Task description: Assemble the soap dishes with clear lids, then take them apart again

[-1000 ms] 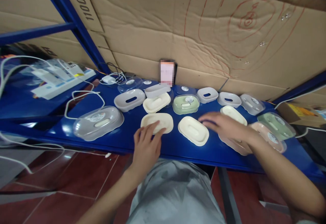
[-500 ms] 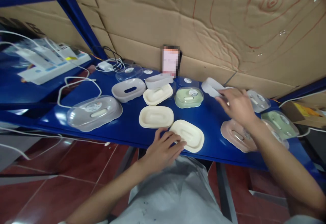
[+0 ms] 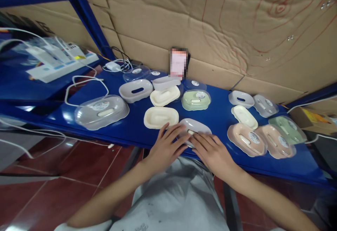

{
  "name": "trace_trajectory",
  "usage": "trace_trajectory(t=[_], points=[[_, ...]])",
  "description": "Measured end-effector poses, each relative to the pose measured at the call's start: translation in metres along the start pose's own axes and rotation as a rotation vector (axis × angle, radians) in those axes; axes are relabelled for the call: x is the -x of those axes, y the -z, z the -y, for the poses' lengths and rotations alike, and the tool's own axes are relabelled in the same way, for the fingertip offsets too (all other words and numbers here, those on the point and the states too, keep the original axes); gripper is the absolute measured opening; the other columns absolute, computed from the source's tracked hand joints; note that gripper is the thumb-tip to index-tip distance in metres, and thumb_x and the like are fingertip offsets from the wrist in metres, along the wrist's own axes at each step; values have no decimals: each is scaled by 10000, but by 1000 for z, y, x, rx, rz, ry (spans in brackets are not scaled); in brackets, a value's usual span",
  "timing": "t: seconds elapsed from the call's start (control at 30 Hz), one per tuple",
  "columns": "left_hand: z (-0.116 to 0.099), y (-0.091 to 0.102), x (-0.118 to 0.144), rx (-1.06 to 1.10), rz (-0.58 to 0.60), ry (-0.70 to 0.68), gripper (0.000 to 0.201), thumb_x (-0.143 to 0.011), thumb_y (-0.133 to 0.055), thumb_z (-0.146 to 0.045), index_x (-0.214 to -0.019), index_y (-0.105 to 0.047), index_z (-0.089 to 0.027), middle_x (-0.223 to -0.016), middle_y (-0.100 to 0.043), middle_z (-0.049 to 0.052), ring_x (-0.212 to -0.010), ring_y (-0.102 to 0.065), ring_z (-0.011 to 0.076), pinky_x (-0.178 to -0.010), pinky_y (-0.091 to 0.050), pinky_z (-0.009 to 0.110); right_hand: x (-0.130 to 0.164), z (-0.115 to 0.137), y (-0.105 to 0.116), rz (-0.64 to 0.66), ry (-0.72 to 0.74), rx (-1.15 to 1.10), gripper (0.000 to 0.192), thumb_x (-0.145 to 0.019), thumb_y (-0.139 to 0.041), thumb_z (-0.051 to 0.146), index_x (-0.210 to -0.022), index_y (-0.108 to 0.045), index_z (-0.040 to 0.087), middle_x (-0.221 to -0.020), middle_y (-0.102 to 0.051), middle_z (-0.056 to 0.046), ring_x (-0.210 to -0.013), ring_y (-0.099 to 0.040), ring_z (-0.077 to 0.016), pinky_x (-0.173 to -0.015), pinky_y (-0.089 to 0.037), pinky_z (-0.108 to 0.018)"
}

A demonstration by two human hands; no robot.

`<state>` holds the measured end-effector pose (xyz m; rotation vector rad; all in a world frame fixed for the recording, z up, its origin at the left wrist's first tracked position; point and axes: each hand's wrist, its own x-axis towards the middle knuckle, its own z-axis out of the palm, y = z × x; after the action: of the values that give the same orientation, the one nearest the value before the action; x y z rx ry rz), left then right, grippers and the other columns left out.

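We find the left hand [image 3: 165,148] and right hand [image 3: 212,152], fingers spread flat, pressing a grey soap-dish tray [image 3: 196,128] at lower centre, near the shelf [image 3: 218,119] edge; uneven pressure could tip it off.

bare forearms, left hand [image 3: 164,149], right hand [image 3: 213,151], pale grey garment with dark specks

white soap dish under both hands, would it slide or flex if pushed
The white soap dish looks like thin moulded plastic, so probably light and fairly stiff. It sits on the glossy blue shelf, so it would likely slide easily. It lies low and wide near the front edge under the left hand and right hand; it seems unlikely to tip.
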<state>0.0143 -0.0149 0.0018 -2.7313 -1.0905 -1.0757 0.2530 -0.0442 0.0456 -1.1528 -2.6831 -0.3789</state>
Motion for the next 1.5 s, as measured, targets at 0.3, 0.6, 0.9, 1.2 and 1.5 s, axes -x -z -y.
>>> trace_trajectory(t=[0.3, 0.6, 0.9, 1.2, 1.5], points=[[0, 1, 0, 67, 14, 13, 192, -1064, -669, -258, -1243, -735, -261, -1306, -752, 55, -1338, -605, 269, -1213, -418, 507, -14, -65, 27, -2, -66, -328, 451, -1117, -495, 258, -1556, -598, 268, -1496, -703, -73, -1390, -662, -248, -1174, -542, -466], [-3, 7, 0, 69, 3, -14, 173, -1031, -727, -317, -1193, -745, -256, -1239, -744, 67, -1218, -636, 252, -1150, -474, 463, -127, -232, -39, 231, -210, -249, 517, -1004, -511, 221, -1508, -622, 192, -1579, -615, -171, -1492, -546, -344, -1230, -438, -611], [-1, 5, 2, 120, 14, -13, 275, -1018, -669, -193, -1291, -700, -201, -1517, -590, 160, -1435, -576, 322, -1170, -571, 497, -94, -255, -48, 195, -408, -315, 636, -868, -766, 580, -1319, -679, 140, -1321, -698, -225, -1143, -701, -369, -1043, -571, -540], [-1, 0, 1, 96, 1, -27, 261, -1040, -677, -228, -1291, -651, -162, -1456, -639, 181, -1417, -615, 319, -1187, -583, 516, -45, -210, 4, 78, -640, -671, 543, -1076, -467, 609, -1349, -746, 232, -1343, -763, -132, -1038, -799, -298, -901, -688, -498], [-4, -1, 3, 46, -36, 48, 472, -1051, -695, -309, -1488, -564, -188, -1591, -547, 211, -1400, -657, 321, -1107, -632, 436, 26, -61, 29, -204, -540, -433, 454, -1108, -522, 396, -1556, -599, 384, -1518, -670, -65, -1433, -628, -329, -1214, -533, -589]])
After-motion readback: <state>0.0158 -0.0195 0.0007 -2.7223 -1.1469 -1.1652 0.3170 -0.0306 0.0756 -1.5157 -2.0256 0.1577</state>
